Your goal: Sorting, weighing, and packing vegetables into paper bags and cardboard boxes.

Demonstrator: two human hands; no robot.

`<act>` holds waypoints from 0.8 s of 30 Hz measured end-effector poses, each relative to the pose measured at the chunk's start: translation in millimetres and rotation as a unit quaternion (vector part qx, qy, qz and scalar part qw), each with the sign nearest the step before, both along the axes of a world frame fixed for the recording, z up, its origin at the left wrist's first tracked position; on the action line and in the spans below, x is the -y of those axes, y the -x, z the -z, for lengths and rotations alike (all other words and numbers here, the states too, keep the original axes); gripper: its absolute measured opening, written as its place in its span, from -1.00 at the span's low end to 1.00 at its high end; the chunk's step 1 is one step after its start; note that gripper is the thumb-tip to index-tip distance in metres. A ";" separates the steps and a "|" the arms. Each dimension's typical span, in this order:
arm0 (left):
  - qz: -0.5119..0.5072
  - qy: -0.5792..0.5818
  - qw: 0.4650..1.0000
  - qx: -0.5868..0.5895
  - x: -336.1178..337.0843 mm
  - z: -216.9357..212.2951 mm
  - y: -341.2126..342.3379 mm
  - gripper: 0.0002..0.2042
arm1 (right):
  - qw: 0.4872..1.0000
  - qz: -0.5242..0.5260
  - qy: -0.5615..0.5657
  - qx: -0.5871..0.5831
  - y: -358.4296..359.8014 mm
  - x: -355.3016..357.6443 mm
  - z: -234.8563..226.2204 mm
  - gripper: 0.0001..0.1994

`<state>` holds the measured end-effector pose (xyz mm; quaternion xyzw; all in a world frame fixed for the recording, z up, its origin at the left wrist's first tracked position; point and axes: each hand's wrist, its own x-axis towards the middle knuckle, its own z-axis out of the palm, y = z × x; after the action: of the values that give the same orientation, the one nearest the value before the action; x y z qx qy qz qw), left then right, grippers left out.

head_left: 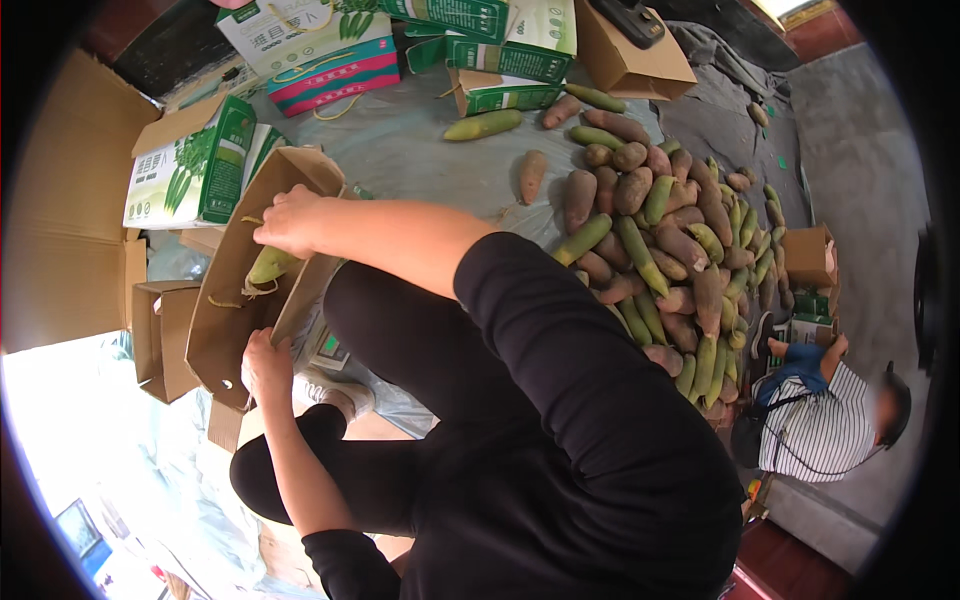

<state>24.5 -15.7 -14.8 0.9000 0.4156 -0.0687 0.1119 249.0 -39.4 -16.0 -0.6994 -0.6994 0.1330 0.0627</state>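
Note:
A long, open cardboard box (215, 345) stands tilted in front of me on the left. My left hand (268, 366) is closed on its near edge. Over the box's opening, my right hand (290, 222) has its fingers curled at the upper end of a green radish (268, 268). The radish hangs or rests inside the box, and my hand partly hides it. Short yellowish cord ends show on the box's inner wall. Beside the box, partly behind my knee, is a small device with a green display (331, 345).
A large heap of green and reddish-brown radishes (680, 230) lies on the sheet to my right. Printed green-and-white cartons (190, 165) and a pink-and-teal carton (335, 75) stand at the back left. Another person (815, 420) in a striped shirt sits at the far right.

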 end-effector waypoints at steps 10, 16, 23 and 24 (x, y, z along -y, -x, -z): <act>-0.005 0.007 1.000 0.029 -5.8 10.9 5.2 -0.73 | 0.998 0.019 0.061 -0.021 -1.0 -5.6 4.8 -0.69; 0.010 0.026 0.999 0.036 -4.2 7.9 0.1 -0.77 | 0.993 0.103 0.056 0.008 4.3 -12.4 22.6 -0.79; 0.009 0.040 0.996 0.074 -14.2 22.8 13.3 -0.81 | 0.978 0.126 -0.118 -0.116 -8.3 30.7 24.5 -0.84; 0.021 0.047 0.995 0.088 -16.0 28.0 12.8 -0.81 | 0.968 0.115 -0.188 -0.123 -13.1 48.4 18.9 -0.83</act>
<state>11.7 0.3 -42.9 0.9049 0.3812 -0.0107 0.1890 262.1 -87.8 -34.9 -0.7293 -0.6134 0.0758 0.2934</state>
